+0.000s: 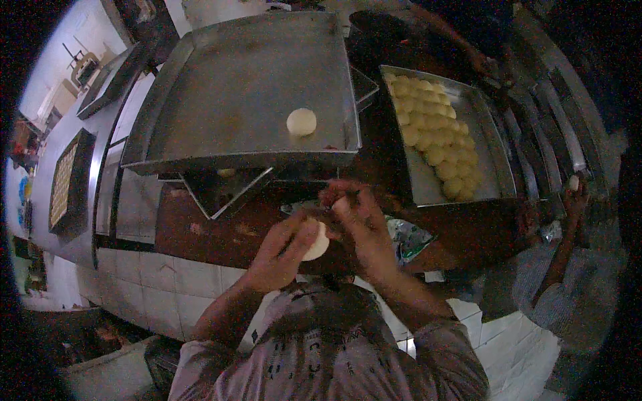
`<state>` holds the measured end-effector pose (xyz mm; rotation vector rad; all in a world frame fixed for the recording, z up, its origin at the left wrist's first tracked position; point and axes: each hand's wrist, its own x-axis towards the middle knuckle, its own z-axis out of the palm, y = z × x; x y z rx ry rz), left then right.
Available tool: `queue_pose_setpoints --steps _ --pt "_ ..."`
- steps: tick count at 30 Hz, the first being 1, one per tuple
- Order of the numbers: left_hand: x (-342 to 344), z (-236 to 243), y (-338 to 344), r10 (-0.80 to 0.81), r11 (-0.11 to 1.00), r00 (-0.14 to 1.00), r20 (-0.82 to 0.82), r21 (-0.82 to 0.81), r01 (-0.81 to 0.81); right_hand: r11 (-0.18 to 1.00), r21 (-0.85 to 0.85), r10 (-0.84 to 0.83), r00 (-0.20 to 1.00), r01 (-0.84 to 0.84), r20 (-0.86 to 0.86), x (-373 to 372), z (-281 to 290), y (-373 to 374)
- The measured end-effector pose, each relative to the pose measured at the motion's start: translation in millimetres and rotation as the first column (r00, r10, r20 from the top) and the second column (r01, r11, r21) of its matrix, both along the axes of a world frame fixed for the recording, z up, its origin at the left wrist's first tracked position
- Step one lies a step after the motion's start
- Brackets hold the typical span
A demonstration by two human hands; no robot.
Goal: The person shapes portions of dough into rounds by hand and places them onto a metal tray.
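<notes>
My left hand is closed around a pale, rounded piece of dough, tilted on its edge in front of my body. Close beside it, my right hand is raised with its fingers curled together. A dark reddish patch shows at those fingertips, too blurred to name. Beyond my hands, one smooth dough ball sits near the front right corner of a large metal tray. To the right, a second metal tray holds rows of yellowish dough balls packed together.
Under the large tray, another metal tray sticks out at an angle. A green and silver packet lies right of my hands on the brown table. Co-workers' arms reach in at the right. A filled tray stands far left.
</notes>
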<state>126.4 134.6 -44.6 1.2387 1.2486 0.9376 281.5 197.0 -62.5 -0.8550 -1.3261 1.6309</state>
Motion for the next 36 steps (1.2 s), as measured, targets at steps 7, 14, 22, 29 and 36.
queue_pose_setpoints --steps 7,14,22,29,36 --pt "49 -5 22 0.236 0.774 0.893 -0.383 0.63 0.066 0.923 -0.366 -0.33 0.741 0.122 -0.585 -2 6 -5" --pt "51 -7 31 0.327 0.847 0.914 -0.241 0.504 -0.17 0.96 -0.278 -0.156 0.852 0.012 -0.5 23 26 -12" --pt "68 5 38 0.372 0.755 0.873 -0.315 0.65 -0.087 0.939 -0.251 -0.318 0.872 0.235 -0.371 35 32 -4" --pt "63 8 33 0.444 0.673 0.87 -0.213 0.72 -0.167 0.975 -0.076 -0.222 0.933 0.209 -0.284 42 28 -9" --pt "48 15 28 0.281 0.913 0.956 0.088 0.282 -0.294 0.982 -0.175 0.011 0.945 -0.072 -0.326 48 21 1"
